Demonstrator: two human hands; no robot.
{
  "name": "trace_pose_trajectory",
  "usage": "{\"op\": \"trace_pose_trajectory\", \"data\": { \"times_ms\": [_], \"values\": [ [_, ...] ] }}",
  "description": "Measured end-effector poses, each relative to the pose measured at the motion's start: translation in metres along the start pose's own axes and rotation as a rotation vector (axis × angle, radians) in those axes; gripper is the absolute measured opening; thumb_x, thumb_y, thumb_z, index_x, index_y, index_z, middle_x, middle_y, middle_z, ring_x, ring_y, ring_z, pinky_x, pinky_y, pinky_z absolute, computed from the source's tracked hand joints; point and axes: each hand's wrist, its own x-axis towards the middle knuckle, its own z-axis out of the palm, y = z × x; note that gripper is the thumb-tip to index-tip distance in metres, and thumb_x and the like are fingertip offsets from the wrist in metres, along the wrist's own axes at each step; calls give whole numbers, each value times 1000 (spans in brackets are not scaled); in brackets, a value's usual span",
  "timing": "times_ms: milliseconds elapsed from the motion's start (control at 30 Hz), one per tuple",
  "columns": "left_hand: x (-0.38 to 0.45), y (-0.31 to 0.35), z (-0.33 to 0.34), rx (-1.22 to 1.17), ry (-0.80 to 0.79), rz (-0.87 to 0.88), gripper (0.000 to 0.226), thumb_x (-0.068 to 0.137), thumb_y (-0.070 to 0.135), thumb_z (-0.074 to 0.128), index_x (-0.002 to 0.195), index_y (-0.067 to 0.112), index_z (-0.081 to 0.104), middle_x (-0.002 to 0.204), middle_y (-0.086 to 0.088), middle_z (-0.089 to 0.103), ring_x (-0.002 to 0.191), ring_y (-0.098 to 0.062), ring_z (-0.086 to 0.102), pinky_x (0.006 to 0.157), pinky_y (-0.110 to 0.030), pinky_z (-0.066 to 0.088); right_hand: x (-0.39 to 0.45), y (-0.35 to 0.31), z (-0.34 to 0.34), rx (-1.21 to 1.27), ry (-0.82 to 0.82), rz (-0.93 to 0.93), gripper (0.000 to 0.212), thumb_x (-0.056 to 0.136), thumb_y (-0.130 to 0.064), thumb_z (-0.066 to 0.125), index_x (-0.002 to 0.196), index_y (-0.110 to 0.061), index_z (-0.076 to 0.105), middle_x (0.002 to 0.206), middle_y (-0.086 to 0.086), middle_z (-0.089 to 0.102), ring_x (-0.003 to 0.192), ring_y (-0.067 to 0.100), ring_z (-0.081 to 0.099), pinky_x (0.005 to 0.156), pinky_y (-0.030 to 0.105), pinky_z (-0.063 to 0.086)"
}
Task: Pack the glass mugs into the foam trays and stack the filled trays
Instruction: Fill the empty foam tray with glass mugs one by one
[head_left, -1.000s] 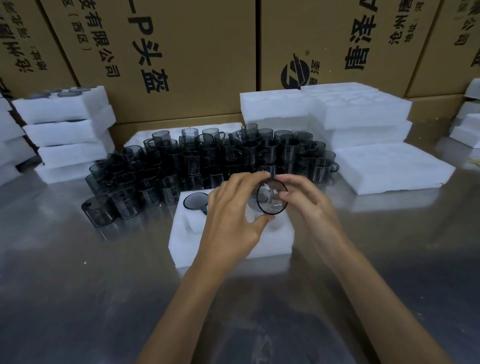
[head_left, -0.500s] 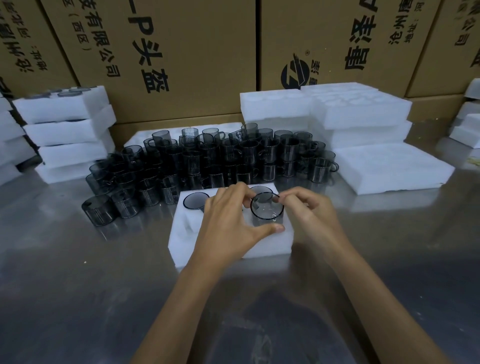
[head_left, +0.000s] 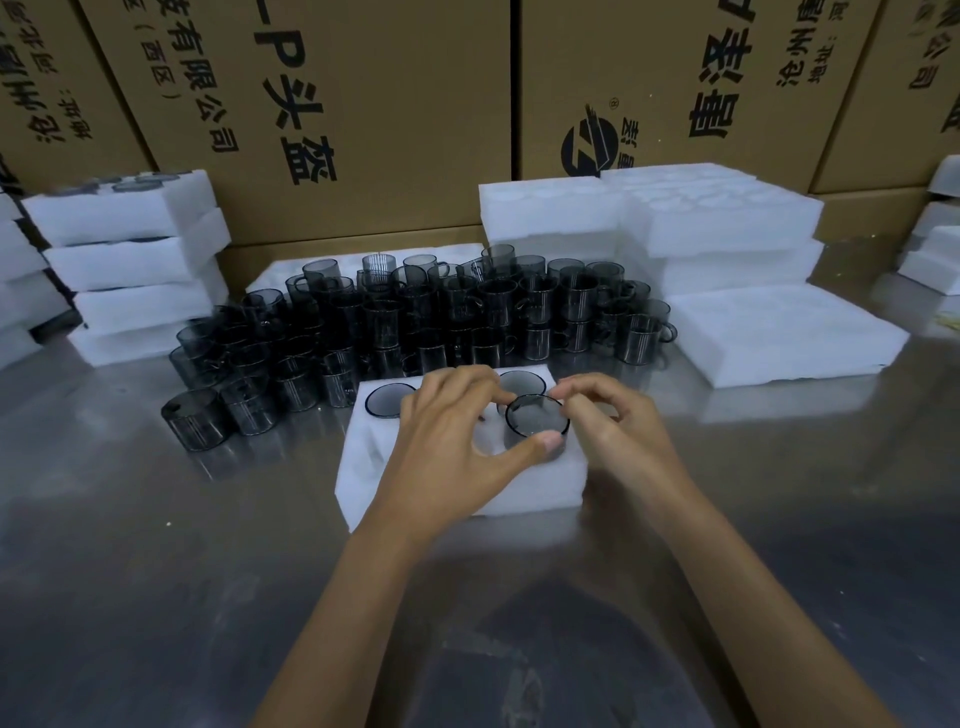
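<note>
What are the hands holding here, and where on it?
One glass mug, gripped at its rim by the left hand and right hand, partly sunk in the foam tray.

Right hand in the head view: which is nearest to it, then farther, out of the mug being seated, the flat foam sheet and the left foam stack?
From the right hand:
1. Mug, at its fingertips.
2. Flat foam sheet, behind, to the right.
3. Left foam stack, far left.
</note>
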Motion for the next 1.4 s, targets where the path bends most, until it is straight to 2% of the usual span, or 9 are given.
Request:
{"op": "trace_pose_trajectory", "data": {
  "times_ms": [133, 267, 333, 467, 700, 1000, 1133, 1267, 1400],
  "values": [
    [-1, -4, 1, -33, -21, -8, 51, 77, 75, 50, 101, 34, 67, 103, 26, 61, 111, 3, 44, 96, -26, 28, -1, 0, -2, 47, -35, 82, 19, 91, -14, 60, 101, -25, 72, 109, -6, 68, 107, 9, 60, 86, 21, 45],
    [-1, -6, 1, -31, -21, -4, 49, 77, 74, 52, 101, 35, 67, 104, 26, 61, 112, 4, 43, 96, -22, 24, -1, 1, -3, 153, -76, 157, 31, 90, -9, 60, 114, -27, 69, 120, -8, 66, 115, 8, 61, 95, 23, 49],
    [-1, -7, 2, -38, -16, -9, 42, 80, 69, 54, 102, 35, 68, 105, 27, 60, 112, 6, 42, 96, -23, 24, -1, 2, -3, 194, -99, 175, 36, 90, -7, 60, 118, -29, 67, 119, -11, 67, 113, 6, 62, 91, 18, 48],
    [-2, -9, 1, -61, -24, -52, 19, 88, 50, 64, 101, 38, 68, 110, 26, 58, 118, 2, 41, 98, -30, 24, 0, 9, -4, 293, -139, 224, 42, 89, -4, 60, 124, -27, 63, 120, -8, 69, 113, 14, 65, 101, 33, 49],
    [-3, -8, -1, -11, -132, -118, 24, 89, 53, 61, 111, 44, 57, 107, 34, 48, 120, 7, 33, 105, -30, 16, 2, 17, -4, 338, -197, 236, 44, 88, -3, 60, 124, -28, 62, 124, -5, 69, 111, 17, 67, 93, 34, 52],
    [-3, -7, -1, 31, -136, -152, 21, 87, 52, 64, 103, 41, 69, 115, 32, 44, 127, 6, 27, 96, -24, 9, 4, 22, -4, 327, -205, 226, 46, 84, -2, 62, 121, -29, 64, 123, -4, 69, 117, 18, 64, 96, 35, 51],
    [-3, -6, -2, 53, -153, -162, 22, 87, 54, 63, 104, 41, 69, 131, 26, 46, 133, 0, 26, 105, -31, 12, 5, 24, -3, 327, -197, 217, 49, 78, -8, 65, 121, -29, 64, 124, -5, 68, 119, 19, 62, 99, 39, 50],
    [-3, -7, -3, 56, -157, -163, 23, 87, 54, 62, 105, 42, 68, 137, 22, 46, 135, -1, 26, 107, -34, 13, 5, 26, -3, 311, -194, 213, 46, 86, 0, 61, 124, -26, 63, 126, -3, 67, 122, 19, 61, 107, 44, 46],
    [-3, -6, -3, 39, -159, -172, 20, 88, 52, 62, 104, 42, 68, 137, 22, 47, 135, 0, 26, 110, -36, 14, 7, 27, -5, 222, -197, 198, 39, 85, -11, 64, 120, -30, 65, 120, -5, 70, 115, 14, 64, 101, 36, 50]
  ]
}}
